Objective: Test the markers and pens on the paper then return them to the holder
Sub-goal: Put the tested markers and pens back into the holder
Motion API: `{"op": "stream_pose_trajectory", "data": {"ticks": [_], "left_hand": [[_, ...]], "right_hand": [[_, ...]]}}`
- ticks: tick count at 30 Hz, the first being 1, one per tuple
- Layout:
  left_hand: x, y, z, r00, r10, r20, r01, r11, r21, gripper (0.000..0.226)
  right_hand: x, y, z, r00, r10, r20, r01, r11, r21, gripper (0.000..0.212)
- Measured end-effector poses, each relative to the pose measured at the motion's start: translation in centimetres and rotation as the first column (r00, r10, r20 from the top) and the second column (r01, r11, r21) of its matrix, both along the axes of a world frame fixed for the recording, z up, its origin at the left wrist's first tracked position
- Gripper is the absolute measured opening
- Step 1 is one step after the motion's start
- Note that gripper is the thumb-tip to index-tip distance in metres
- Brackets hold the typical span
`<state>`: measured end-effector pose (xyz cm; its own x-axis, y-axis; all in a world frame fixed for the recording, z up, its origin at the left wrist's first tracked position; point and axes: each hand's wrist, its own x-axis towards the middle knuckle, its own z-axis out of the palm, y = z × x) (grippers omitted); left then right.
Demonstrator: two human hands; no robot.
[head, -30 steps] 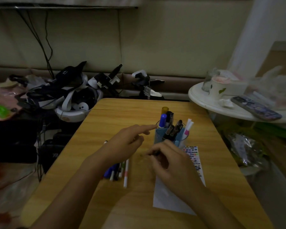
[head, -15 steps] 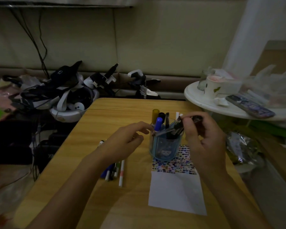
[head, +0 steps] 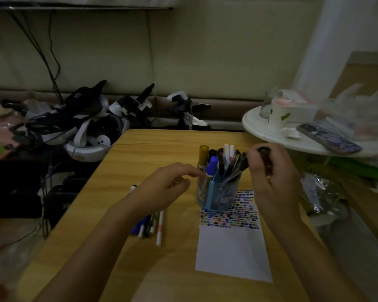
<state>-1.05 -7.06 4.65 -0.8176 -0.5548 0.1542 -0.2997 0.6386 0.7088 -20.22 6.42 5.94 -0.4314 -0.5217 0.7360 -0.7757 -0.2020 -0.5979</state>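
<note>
Loosely curled and holding nothing, my left hand [head: 162, 188] hovers just left of the holder [head: 218, 192], forefinger reaching toward it. Loose pens [head: 150, 223] lie on the wooden table [head: 140, 153] beneath my wrist. That translucent blue round holder stands on the far end of the paper [head: 231, 247], over rows of colour swatches, packed with upright markers [head: 212, 166]. Right of it, my right hand [head: 271, 175] pinches a dark pen [head: 241, 163] leaning over the holder's rim.
</note>
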Motion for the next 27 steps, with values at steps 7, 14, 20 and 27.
{"op": "stream_pose_trajectory", "data": {"ticks": [7, 14, 20, 27], "left_hand": [[0.2, 0.0, 0.1, 1.0, -0.002, 0.025, 0.002, 1.0, 0.008, 0.04], [0.3, 0.2, 0.3, 0.999, -0.005, 0.034, 0.004, 1.0, 0.014, 0.043], [0.7, -0.2, 0.3, 0.999, -0.001, 0.034, 0.001, 1.0, -0.001, 0.045], [1.8, -1.3, 0.1, 0.998, 0.055, 0.011, -0.055, 0.998, -0.017, 0.042]], "right_hand": [[0.6, -0.2, -0.6, 1.0, -0.022, -0.002, 0.022, 0.997, 0.076, 0.027], [0.2, -0.4, -1.6, 0.982, -0.083, -0.168, 0.104, 0.987, 0.119, 0.018], [1.0, -0.4, -1.7, 0.983, -0.083, -0.166, 0.103, 0.988, 0.115, 0.032], [4.3, -0.3, -3.1, 0.976, 0.15, -0.159, -0.122, 0.977, 0.173, 0.01]]}}
